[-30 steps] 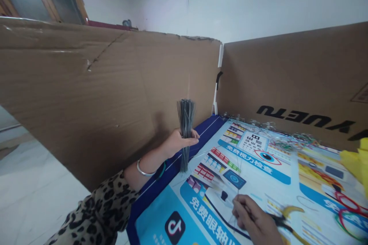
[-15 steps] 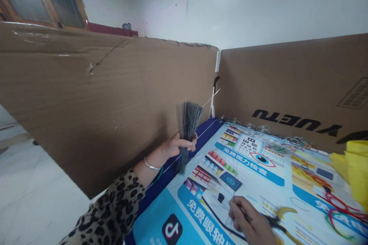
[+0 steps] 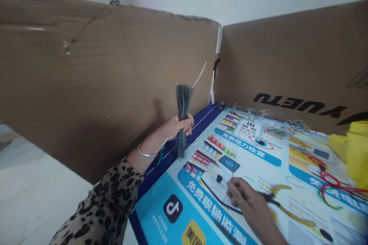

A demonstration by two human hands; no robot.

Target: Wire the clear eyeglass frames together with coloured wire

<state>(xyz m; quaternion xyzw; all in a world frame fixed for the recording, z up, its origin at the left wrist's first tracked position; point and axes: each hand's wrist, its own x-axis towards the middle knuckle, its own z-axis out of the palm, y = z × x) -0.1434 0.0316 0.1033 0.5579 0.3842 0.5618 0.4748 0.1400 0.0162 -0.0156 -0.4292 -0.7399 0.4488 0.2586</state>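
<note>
My left hand is wrapped around an upright bundle of thin grey wires, which fans out slightly at the top. One pale strand sticks out above it to the right. My right hand is low over the printed sheet, its fingers pinched on what looks like a thin wire, faint against the print. Just right of that hand lie pliers with yellow handles, their jaws partly hidden behind it.
Cardboard walls stand at the left and back. Along the back edge lie tangled thin wire pieces. To the right are red and green wire loops and a yellow cloth or bag.
The view has tilted down, so most things sit higher in the picture. The bundle in my left hand looks narrower and more gathered, with the pale strand pointing more steeply up. Both hands keep their grip.
</note>
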